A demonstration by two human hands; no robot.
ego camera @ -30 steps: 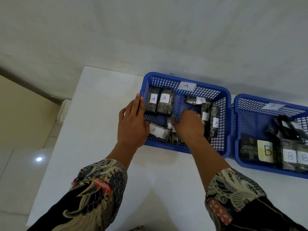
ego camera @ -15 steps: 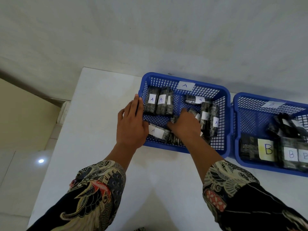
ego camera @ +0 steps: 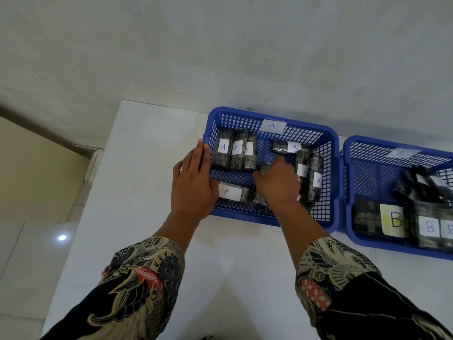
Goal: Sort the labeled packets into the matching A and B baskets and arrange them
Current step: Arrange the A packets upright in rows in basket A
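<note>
Blue basket A (ego camera: 235, 112) holds several dark packets with white A labels. Three stand side by side at its back left (ego camera: 236, 152), one lies at the front left (ego camera: 230, 192), one lies at the back (ego camera: 285, 146), and two lean at the right (ego camera: 315, 180). My left hand (ego camera: 193, 182) lies flat over the basket's left rim. My right hand (ego camera: 277, 185) is inside the basket at its middle, its fingers curled down on a dark packet (ego camera: 263, 168) that is mostly hidden. Blue basket B (ego camera: 392, 246) stands to the right with B-labeled packets (ego camera: 429, 227).
Both baskets sit at the back of a white table (ego camera: 147, 192), close to a grey wall. The table's left edge drops to a tiled floor (ego camera: 36, 241). One packet in basket B carries a large yellow B label (ego camera: 393, 220).
My right hand moved left from the packets at the right to the basket's middle. The row at the back left grew from two packets to three. My left hand stayed on the rim.
</note>
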